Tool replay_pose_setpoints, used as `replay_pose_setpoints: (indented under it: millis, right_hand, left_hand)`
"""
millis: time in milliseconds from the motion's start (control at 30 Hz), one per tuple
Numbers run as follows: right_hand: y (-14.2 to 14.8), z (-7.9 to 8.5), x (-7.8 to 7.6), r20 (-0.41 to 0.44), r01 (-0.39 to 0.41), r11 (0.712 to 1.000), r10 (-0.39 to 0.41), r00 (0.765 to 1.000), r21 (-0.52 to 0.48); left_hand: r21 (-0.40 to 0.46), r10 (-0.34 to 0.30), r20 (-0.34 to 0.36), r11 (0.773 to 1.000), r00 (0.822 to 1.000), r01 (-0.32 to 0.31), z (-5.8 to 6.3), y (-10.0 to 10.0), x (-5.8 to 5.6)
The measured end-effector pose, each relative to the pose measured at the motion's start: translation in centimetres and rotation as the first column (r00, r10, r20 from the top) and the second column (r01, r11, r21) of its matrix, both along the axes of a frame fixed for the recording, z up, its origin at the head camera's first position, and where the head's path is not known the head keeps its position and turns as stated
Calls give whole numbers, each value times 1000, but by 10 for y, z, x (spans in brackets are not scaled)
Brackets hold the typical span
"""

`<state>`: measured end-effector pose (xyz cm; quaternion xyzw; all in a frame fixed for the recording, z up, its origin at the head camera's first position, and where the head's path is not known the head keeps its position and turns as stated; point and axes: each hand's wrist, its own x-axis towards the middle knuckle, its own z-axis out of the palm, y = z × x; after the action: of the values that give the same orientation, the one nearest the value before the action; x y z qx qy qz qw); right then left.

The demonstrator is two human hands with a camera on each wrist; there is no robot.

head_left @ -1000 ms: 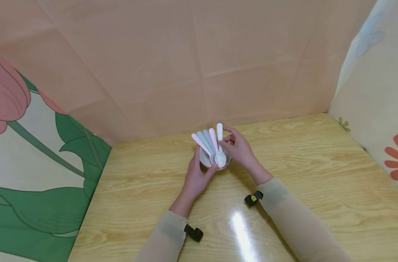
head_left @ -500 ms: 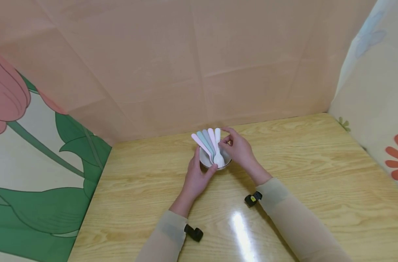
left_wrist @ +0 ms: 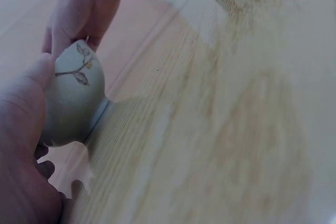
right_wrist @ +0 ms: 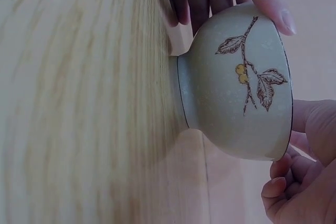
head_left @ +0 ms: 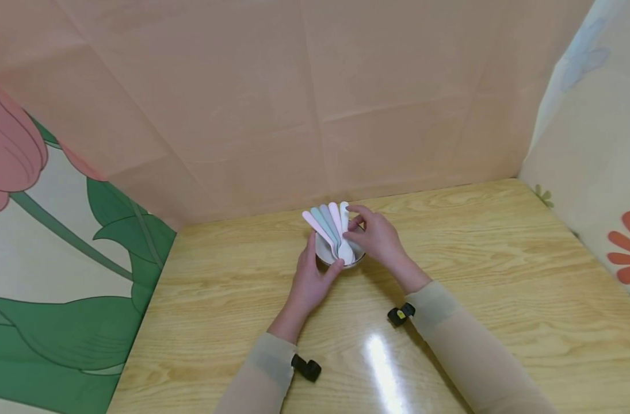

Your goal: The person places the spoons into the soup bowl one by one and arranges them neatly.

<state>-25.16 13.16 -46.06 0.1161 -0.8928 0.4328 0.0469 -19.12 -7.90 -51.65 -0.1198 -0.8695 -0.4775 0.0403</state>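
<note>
A small bowl point(head_left: 323, 253) stands near the table's back edge. In the right wrist view the bowl point(right_wrist: 226, 93) shows a pale outside with a brown leafy branch and a dark rim line. My left hand point(head_left: 310, 279) grips its left side, thumb at the front rim. Several child-size spoons fan out in it, handles leaning up and back: a pink spoon point(head_left: 317, 225) at the left, a teal spoon point(head_left: 320, 216), a grey-blue one and another pink one. The white spoon point(head_left: 346, 252) lies rightmost, bowl end down. My right hand point(head_left: 382, 237) holds its handle between thumb and index finger.
The wood-grain table point(head_left: 465, 253) runs beneath both forearms. Right behind the bowl hangs a pinkish cloth backdrop point(head_left: 242, 115). Floral panels border the left and right sides. Black wrist cameras point(head_left: 306, 368) stick out inward from both cuffs.
The white spoon has been lowered and shifted left against the other spoons. My right hand has come slightly left, its fingers now over the white handle. The left hand and bowl stay put.
</note>
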Motion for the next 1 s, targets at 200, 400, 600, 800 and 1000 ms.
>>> replay_pose_setpoints:
  millis: [200, 400, 600, 800, 1000]
  right_hand:
    - [-1, 1, 1, 0, 1, 1000, -1, 1000, -3]
    - [-2, 3, 3, 2, 11, 1000, -11, 1000, 1]
    - [0, 3, 3, 24, 17, 1000, -17, 1000, 9]
    - [3, 3, 3, 25, 27, 1000, -26, 999, -13]
    - [5, 2, 6, 27, 32, 999, -32, 999, -17]
  left_hand:
    - [6, 0, 2, 1000, 1000, 0, 1, 0, 1]
    - [0, 10, 14, 1000, 1000, -10, 2, 1, 3]
    - [-10, 15, 20, 1000, 1000, -15, 3, 1, 2]
    - [5, 5, 39, 1000, 999, -5, 5, 1, 0]
    - [13, -6, 37, 1000, 999, 5, 4, -1, -1]
